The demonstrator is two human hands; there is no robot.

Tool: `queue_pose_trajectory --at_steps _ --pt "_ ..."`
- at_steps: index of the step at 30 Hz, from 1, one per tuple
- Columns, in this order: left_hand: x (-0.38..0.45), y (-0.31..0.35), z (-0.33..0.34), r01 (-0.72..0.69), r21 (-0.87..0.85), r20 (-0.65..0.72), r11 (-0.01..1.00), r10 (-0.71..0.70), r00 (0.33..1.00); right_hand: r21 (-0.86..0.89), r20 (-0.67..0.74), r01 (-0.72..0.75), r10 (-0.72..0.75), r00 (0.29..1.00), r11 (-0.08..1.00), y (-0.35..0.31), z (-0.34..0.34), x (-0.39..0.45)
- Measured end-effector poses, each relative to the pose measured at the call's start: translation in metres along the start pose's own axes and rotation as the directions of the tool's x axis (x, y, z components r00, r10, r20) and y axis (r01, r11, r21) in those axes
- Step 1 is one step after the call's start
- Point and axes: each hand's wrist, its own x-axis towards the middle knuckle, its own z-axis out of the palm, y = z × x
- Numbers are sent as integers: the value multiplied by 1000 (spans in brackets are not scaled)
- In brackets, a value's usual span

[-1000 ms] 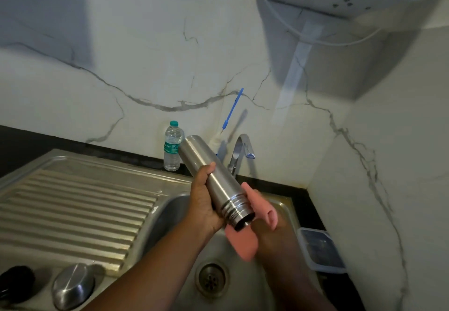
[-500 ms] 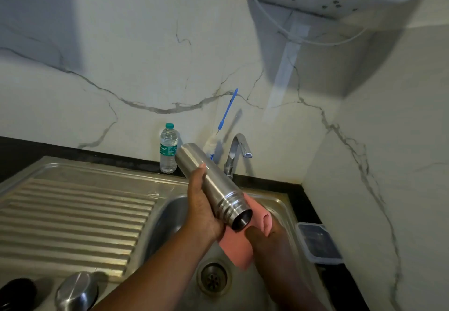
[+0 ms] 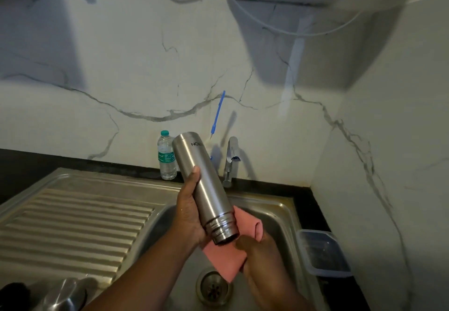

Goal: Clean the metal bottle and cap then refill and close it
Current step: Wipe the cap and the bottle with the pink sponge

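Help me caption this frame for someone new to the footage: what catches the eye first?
A steel bottle, uncapped and tilted mouth-down, held over the sink basin by the left hand. Just under its threaded neck, the right hand holds a pink cloth. Behind stand a small plastic water bottle and the tap.

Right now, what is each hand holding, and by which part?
The left hand grips the metal bottle around its lower body, above the threaded neck. The right hand holds the pink cloth by its edge, under the bottle's mouth.

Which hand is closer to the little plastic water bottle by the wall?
Left. The left hand, gripping the metal bottle, is just below the plastic water bottle; the right hand holds the pink cloth, farther right.
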Motion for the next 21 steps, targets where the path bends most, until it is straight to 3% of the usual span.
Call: queue_pose_trajectory --at_steps 2,4,8,10,12,15,17,19,21 --pt "-2 0 3 -7 35 -2 999 7 1000 139 96 -126 113 989 982 -9 -9 1" --pt "-3 0 8 -46 59 -25 997 47 999 127 117 -89 74 990 988 -14 -18 1" --pt "-8 -2 13 -125 64 -79 990 130 988 -235 143 152 -121 982 960 -15 -16 8" --pt "-12 -3 13 -104 32 -67 994 106 992 -300 226 365 -306 925 881 -7 -14 -3" --pt "-15 -5 12 -75 -3 -79 997 75 994 -271 257 410 -345 903 871 -3 -16 -17" --pt "-14 -6 13 -102 -63 -73 993 98 993 -202 325 161 -90 942 966 -6 -27 -21" --pt "-11 -5 16 -123 -105 -35 987 120 992 69 250 -79 59 967 994 -14 -38 -12" --pt "-9 -5 19 -138 -86 -9 987 138 990 288 196 -296 247 949 911 -29 -37 -5" --pt "-8 -5 20 -149 -29 -28 988 149 989 429 172 -309 259 950 849 -43 -46 -1"
